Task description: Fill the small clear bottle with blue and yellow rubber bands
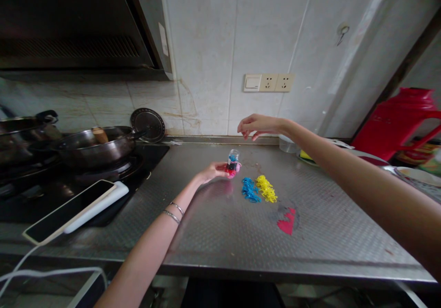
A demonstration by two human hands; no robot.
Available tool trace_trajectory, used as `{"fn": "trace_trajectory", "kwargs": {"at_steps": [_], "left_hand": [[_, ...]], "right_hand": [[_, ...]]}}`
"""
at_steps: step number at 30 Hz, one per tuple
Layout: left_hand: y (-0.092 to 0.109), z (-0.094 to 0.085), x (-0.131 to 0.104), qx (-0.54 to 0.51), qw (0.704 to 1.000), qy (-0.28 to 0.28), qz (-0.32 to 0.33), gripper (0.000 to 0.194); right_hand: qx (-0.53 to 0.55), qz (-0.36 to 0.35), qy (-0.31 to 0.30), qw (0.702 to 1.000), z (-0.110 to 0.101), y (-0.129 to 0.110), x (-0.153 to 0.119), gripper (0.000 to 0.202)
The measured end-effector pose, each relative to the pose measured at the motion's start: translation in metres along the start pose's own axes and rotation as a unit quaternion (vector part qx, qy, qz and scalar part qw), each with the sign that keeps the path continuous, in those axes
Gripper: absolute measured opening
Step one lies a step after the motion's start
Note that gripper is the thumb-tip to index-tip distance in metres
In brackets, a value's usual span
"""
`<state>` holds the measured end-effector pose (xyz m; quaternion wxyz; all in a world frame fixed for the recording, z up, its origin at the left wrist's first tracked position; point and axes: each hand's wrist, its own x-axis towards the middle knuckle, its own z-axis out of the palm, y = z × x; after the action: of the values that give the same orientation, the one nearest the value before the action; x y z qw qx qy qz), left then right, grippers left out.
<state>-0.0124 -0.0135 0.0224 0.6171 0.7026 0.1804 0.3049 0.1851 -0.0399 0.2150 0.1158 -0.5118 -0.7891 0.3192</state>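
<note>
Left hand (214,172) clasps one jar (233,161), partly hiding it
Right of the jar: one blue pile (250,190), one yellow pile (266,189), pieces uncountable; above it: right hand (257,125), fingers loosely parted.

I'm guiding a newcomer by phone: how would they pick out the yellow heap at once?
Start at the metal counter below the wall sockets. Find the clear jar in the left hand, then look right and slightly nearer, just past the blue heap. The yellow heap lies beside it, set apart by its bright yellow colour.
</note>
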Motion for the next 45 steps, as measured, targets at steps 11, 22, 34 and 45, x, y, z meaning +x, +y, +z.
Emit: {"fn": "trace_trajectory", "kwargs": {"at_steps": [11, 22, 34, 45], "left_hand": [[-0.007, -0.001, 0.002, 0.004, 1.0, 0.006, -0.019, 0.051], [-0.007, -0.002, 0.0, 0.007, 0.999, 0.022, -0.025, 0.046], [-0.009, -0.002, 0.002, 0.001, 0.999, 0.038, -0.017, 0.042], [-0.011, -0.002, 0.002, -0.005, 0.999, 0.036, -0.02, 0.042]], "right_hand": [[-0.025, -0.005, 0.076, 0.997, 0.051, 0.013, 0.012, 0.022], [-0.09, 0.038, -0.029, 0.995, 0.043, 0.018, 0.012, 0.023], [-0.069, 0.038, -0.098, 0.992, 0.054, 0.015, 0.01, 0.023], [-0.094, 0.055, -0.155, 0.982, 0.054, 0.011, 0.013, 0.026]]}}
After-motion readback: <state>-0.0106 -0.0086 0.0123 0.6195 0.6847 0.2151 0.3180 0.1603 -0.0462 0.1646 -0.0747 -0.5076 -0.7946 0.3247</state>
